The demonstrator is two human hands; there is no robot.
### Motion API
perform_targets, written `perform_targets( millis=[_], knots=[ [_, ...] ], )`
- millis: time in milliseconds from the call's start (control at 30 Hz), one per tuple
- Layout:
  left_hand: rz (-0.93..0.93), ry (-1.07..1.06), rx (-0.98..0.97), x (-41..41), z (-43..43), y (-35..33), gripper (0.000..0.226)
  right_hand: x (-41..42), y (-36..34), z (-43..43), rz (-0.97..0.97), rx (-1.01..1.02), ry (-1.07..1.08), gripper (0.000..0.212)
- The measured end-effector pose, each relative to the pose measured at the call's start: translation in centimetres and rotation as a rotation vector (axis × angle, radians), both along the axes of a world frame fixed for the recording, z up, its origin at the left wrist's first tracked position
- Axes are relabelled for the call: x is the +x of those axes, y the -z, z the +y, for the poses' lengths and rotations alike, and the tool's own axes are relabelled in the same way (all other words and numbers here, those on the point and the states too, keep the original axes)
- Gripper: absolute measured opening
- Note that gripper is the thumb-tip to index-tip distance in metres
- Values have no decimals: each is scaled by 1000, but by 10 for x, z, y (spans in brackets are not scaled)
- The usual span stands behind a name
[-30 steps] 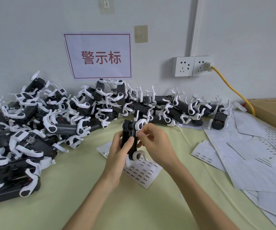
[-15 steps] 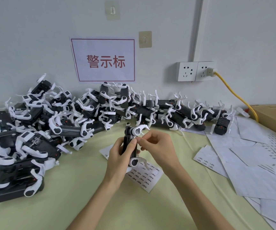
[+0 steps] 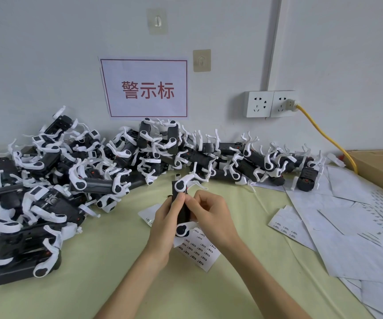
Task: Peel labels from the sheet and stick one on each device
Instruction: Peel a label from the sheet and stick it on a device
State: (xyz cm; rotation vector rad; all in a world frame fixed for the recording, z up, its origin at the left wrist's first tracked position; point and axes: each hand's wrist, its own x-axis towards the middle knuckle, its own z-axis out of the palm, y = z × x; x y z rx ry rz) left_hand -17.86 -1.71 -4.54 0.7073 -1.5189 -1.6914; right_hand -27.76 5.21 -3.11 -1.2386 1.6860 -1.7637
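Left hand (image 3: 166,223) gripped the device (image 3: 181,203) upright; right hand (image 3: 211,217) pinched its side. Advice: press label flat, rub edges.

Two bare forearms reach up from the bottom edge, with no sleeves, gloves, watch or rings showing. The left hand (image 3: 165,229) and right hand (image 3: 211,217) are slim, with short, unpainted nails on the few fingertips in sight.

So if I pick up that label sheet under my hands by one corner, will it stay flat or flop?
The label sheet would probably flop: it looks thin, like the spent sheets overlapping nearby. Likely very light, so it may slide on the table.
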Motion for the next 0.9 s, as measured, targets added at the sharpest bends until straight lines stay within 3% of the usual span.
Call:
perform_targets(
  millis=[267, 900],
  knots=[
    [31, 2, 150, -1, -6, 0, 47, -8, -2, 2, -188, -131, -15, 39],
    [-120, 98, 193, 3, 2, -2, 49, -7, -4, 1, -255, -93, 58, 39]
  ],
)
